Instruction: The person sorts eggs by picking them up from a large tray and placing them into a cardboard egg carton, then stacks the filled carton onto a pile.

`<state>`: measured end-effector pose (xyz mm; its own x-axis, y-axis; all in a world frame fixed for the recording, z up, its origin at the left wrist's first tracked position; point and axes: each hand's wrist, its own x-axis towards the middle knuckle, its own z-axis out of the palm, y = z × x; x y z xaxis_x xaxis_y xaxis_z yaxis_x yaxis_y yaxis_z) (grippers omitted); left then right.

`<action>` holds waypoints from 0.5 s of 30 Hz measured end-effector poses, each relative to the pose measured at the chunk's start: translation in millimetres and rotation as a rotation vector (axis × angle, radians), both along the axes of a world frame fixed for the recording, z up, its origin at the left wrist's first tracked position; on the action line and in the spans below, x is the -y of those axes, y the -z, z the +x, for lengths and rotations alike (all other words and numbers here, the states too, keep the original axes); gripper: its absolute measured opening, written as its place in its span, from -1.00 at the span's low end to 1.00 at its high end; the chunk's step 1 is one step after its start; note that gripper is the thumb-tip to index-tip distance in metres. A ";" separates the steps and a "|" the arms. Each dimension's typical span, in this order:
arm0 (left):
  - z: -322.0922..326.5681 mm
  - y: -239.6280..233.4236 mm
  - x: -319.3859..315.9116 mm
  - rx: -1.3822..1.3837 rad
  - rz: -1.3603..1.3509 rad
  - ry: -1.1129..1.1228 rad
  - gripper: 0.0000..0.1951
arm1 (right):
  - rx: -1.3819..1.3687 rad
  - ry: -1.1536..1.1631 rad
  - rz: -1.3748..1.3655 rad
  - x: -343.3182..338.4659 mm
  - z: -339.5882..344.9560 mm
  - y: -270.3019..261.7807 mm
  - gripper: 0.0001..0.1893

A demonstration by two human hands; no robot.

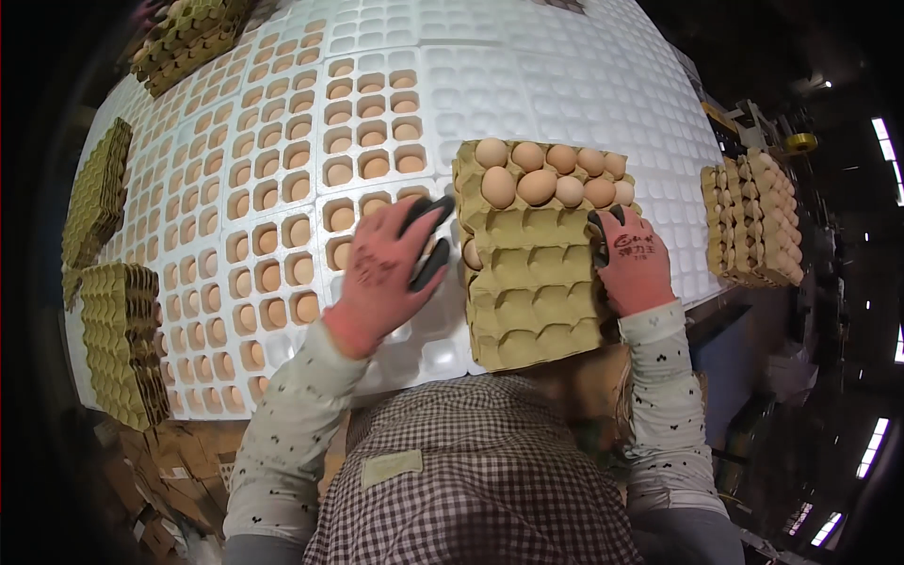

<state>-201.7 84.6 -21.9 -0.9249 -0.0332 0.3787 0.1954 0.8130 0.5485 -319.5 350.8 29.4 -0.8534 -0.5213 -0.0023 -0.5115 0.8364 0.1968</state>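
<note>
Pink work gloves with dark fingertips cover both my hands. My left hand is over the white foam egg trays, left of a stack of yellowish pulp egg trays. Whether its curled fingers hold an egg cannot be told. At the stack's right side, my right hand has its fingertips on the top tray near an egg; what lies under them is hidden. Two rows of brown eggs stand at the top tray's far end, and its nearer cups hold none. Left of my left hand, foam cups hold single eggs.
At the left edge stand stacked pulp trays and another such stack. Pulp trays with eggs are at the far left, beside a partly seen gloved hand of another person. Egg-filled trays stand at the right edge.
</note>
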 end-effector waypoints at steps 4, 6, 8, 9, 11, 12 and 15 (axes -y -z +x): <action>-78.7 -6.4 -47.0 0.189 -0.298 -0.014 -0.35 | 0.085 -0.108 -0.167 -26.0 -34.2 18.7 -0.41; -91.6 -9.3 -44.6 0.188 -0.273 0.006 -0.35 | 0.310 0.050 -0.736 -63.5 -44.1 15.3 -0.44; -90.1 -9.7 -29.8 0.149 0.005 -0.014 -0.44 | 0.783 0.312 -1.474 -93.5 -53.3 7.8 -0.53; -91.0 -8.5 -20.0 0.293 0.371 -0.007 -0.49 | 0.891 0.405 -1.644 -108.6 -58.1 10.0 -0.55; -98.0 -17.4 -19.9 0.276 1.110 0.026 -0.53 | 0.941 0.388 -1.314 -128.8 -72.3 10.3 -0.45; -106.8 -22.1 -27.1 0.248 1.132 -0.011 -0.58 | 0.737 0.141 -0.999 -123.7 -74.4 10.3 -0.42; -121.3 -37.9 -62.4 0.347 0.351 0.076 -0.56 | 0.318 -0.047 -0.311 -92.2 -74.8 7.9 -0.34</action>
<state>-323.0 147.0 16.0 -0.9992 -0.0313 0.0266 0.0046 0.5582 0.8297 -394.4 442.9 21.4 -0.8111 -0.5766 -0.0982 -0.5444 0.8056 -0.2336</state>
